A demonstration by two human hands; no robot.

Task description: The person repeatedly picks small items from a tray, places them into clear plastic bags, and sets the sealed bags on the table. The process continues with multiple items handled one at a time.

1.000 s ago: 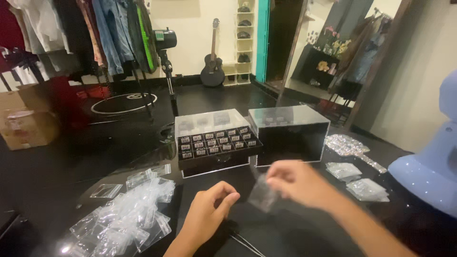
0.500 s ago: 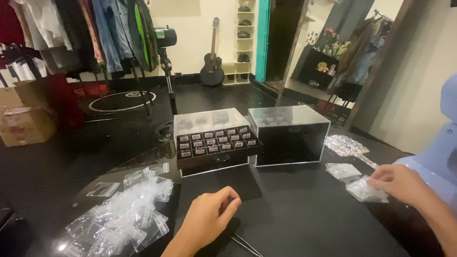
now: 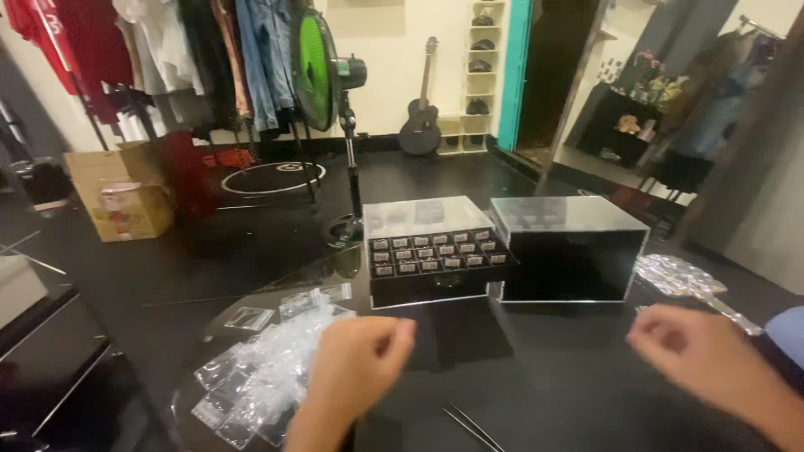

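Head view: my left hand hangs loosely curled above the table, fingertips pinched together; whether it holds anything I cannot tell. The pile of clear bags lies just to its left, nearly touching, spreading away toward the table's edge. My right hand is well apart on the far side, fingers bent, apparently empty, with a smaller heap of bags just beyond it. The tweezers lie between both hands, nearer my left.
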